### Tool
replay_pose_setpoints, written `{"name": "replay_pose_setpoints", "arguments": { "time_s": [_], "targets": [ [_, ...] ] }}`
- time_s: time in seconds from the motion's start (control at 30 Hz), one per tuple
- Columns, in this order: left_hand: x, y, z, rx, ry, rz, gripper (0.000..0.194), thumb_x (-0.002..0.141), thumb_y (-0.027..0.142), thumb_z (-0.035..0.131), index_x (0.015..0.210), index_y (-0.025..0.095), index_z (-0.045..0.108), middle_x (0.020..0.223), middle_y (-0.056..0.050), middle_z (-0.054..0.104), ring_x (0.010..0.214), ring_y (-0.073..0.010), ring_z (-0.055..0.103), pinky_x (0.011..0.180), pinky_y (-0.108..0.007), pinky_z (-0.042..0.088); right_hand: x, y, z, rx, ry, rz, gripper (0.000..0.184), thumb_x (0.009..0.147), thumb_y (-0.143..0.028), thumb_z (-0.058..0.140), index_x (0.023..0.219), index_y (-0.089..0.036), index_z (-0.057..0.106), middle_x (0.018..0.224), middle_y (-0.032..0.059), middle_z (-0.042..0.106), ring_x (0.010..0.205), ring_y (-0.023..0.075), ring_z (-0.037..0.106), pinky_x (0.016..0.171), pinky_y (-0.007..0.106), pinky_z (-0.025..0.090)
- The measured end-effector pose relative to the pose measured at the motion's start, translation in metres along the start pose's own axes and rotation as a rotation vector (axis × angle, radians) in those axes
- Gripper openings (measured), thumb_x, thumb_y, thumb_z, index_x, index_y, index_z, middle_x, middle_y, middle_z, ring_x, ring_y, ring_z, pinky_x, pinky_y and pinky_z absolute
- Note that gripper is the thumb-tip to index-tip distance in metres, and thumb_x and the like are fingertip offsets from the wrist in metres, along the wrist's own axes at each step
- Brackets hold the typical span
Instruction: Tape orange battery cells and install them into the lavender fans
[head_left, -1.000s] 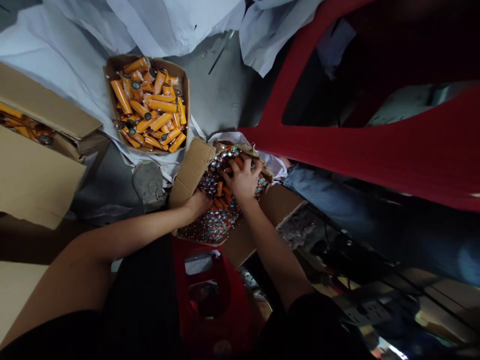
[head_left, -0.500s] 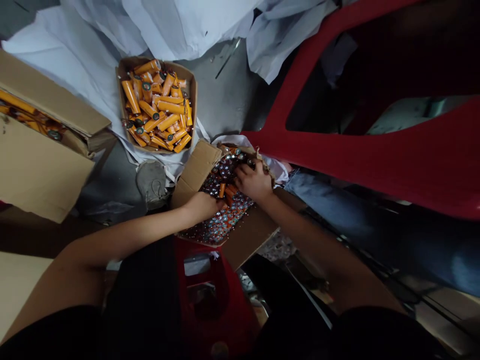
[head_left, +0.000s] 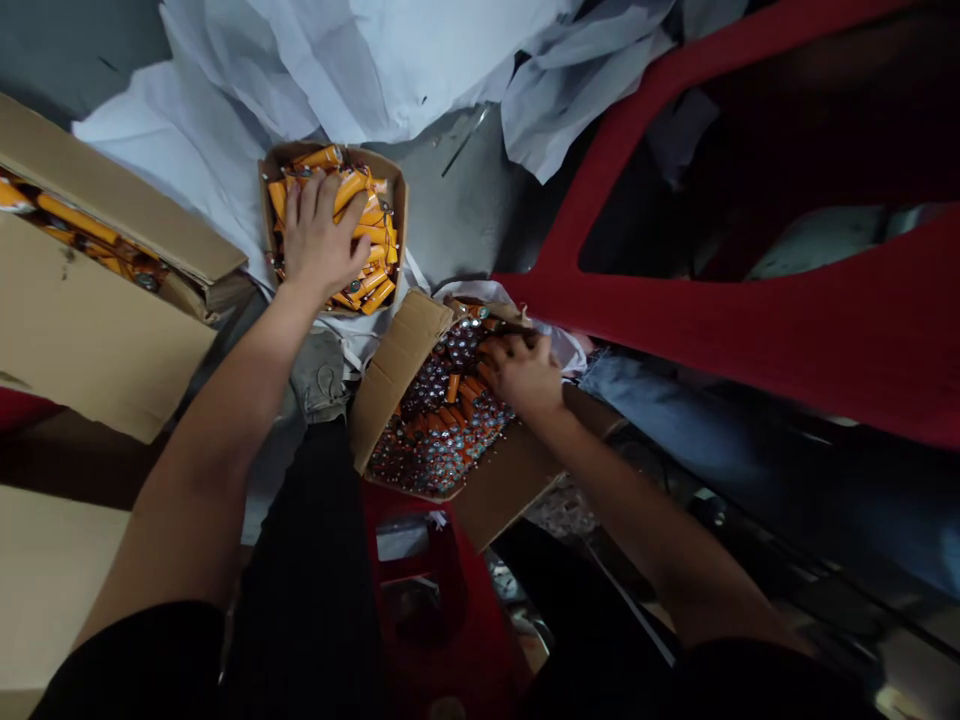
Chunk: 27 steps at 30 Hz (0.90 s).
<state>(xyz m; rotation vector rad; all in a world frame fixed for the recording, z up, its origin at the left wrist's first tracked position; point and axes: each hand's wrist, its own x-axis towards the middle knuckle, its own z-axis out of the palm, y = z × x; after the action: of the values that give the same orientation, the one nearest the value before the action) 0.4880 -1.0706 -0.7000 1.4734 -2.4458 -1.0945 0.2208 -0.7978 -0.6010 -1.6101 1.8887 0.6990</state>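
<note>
My left hand (head_left: 322, 240) reaches over a small cardboard box (head_left: 402, 220) at the upper left, its fingers spread across loose orange cylinders (head_left: 379, 290) that look like wrapped battery cells with thin wires. In the larger open cardboard box (head_left: 401, 345) at the centre, similar orange cells (head_left: 450, 425) stand packed on end in rows, their round ends up, with a few leaning. My right hand (head_left: 529, 375) is at this box's far right side, fingers bent down among the cells. Its fingertips are partly hidden, so what they pinch is unclear.
A red plastic stool (head_left: 465, 600) supports the centre box, between my knees. Another box (head_left: 90, 310) of orange cells is at left. White sheeting (head_left: 420, 60) covers the floor ahead. A red plastic chair (head_left: 720, 310) and a person's jeans leg (head_left: 660, 410) are at right.
My left hand has left the centre box and moved up and left onto the loose cells in the small box. My right hand stays at the centre box. The view has shifted slightly.
</note>
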Motion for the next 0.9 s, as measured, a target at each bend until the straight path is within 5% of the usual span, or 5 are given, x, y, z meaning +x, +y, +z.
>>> {"name": "replay_pose_setpoints", "arguments": {
  "time_s": [0.33,0.43,0.57,0.67,0.9],
  "targets": [
    [0.009,-0.021,0.013,-0.075,-0.072,0.186,0.07,0.1,0.068,0.066,0.155,0.028,0.052,0.166,0.003,0.054,0.16,-0.0273,0.016,0.138,-0.073,-0.011,0.026,-0.004,0.008,0.046,0.008,-0.149,0.031,0.109,-0.021,0.055,0.122,-0.02,0.083,0.164,0.0141,0.065,0.16,0.047,0.037,0.1,0.053,0.064],
    [-0.03,0.016,0.014,-0.08,-0.037,0.231,0.054,0.109,0.057,0.057,0.152,0.024,0.058,0.161,-0.008,0.06,0.16,-0.0358,0.03,0.136,-0.078,0.008,0.023,0.007,0.01,0.075,0.029,-0.122,0.028,0.111,-0.026,0.057,0.121,-0.022,0.082,0.138,0.0152,0.078,0.148,0.0418,0.049,0.099,0.047,0.062],
    [-0.116,0.114,0.055,-0.128,-0.483,0.531,0.043,0.114,0.045,0.044,0.143,0.025,0.069,0.134,-0.011,0.075,0.133,-0.031,0.066,0.117,-0.054,0.052,0.0,0.026,0.02,0.099,0.106,-0.09,0.03,0.113,-0.035,0.057,0.129,-0.027,0.081,0.136,0.0145,0.079,0.132,0.0372,0.058,0.101,0.047,0.057],
    [-0.165,0.162,0.102,-0.099,-0.594,0.498,0.057,0.109,0.053,0.058,0.152,0.018,0.064,0.153,-0.019,0.068,0.145,-0.0353,0.061,0.12,-0.05,0.052,-0.017,0.03,0.028,0.107,0.132,-0.103,0.037,0.113,-0.04,0.057,0.14,-0.027,0.079,0.15,0.0121,0.075,0.142,0.0404,0.054,0.114,0.055,0.054],
    [-0.176,0.161,0.152,0.037,-0.701,0.263,0.101,0.099,0.073,0.068,0.166,0.001,0.046,0.173,-0.03,0.046,0.161,-0.0476,0.04,0.13,-0.06,0.039,-0.018,0.041,0.043,0.059,-0.054,-0.426,0.078,0.097,-0.071,0.073,0.158,-0.023,0.068,0.179,0.0151,0.05,0.169,0.0537,0.025,0.134,0.078,0.021]
  ]
}}
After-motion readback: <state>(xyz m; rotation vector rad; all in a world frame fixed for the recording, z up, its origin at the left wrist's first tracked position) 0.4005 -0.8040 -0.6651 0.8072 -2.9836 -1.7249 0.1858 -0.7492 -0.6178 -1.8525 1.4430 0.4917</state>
